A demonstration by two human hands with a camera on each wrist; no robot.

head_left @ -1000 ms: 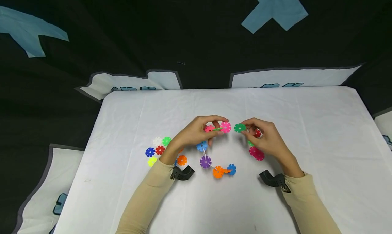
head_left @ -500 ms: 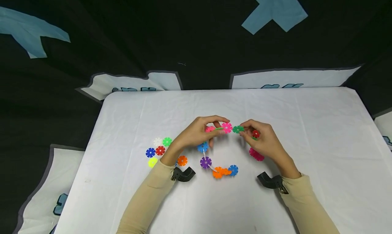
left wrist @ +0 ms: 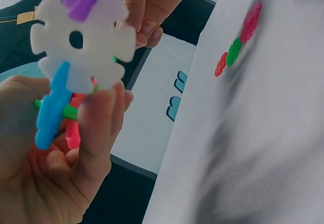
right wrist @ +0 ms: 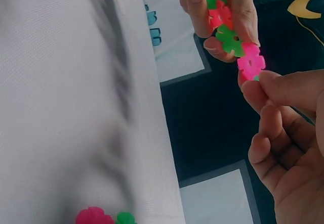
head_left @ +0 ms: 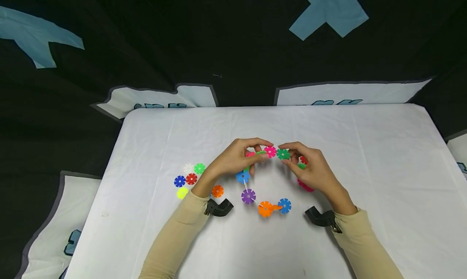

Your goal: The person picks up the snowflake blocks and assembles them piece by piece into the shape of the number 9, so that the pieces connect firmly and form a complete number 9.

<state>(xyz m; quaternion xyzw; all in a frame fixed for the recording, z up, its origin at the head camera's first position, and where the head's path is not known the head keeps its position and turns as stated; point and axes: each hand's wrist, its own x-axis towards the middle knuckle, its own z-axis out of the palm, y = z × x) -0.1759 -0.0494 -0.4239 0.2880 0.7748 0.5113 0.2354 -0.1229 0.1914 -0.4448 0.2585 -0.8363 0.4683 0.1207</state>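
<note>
Above the white table, the left hand, fingers curled, grips a disc chain; only the left wrist view shows a white disc face-on. The chain's long axis bows C-like, opening rightward. The right hand pinches a green disc beside the pink end.

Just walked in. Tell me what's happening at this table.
A person's left hand grips a chain of colourful notched discs. The right hand pinches a dark green disc up against the pink disc at its end; whether they're locked is unclear. More discs lie left on the white table.
</note>
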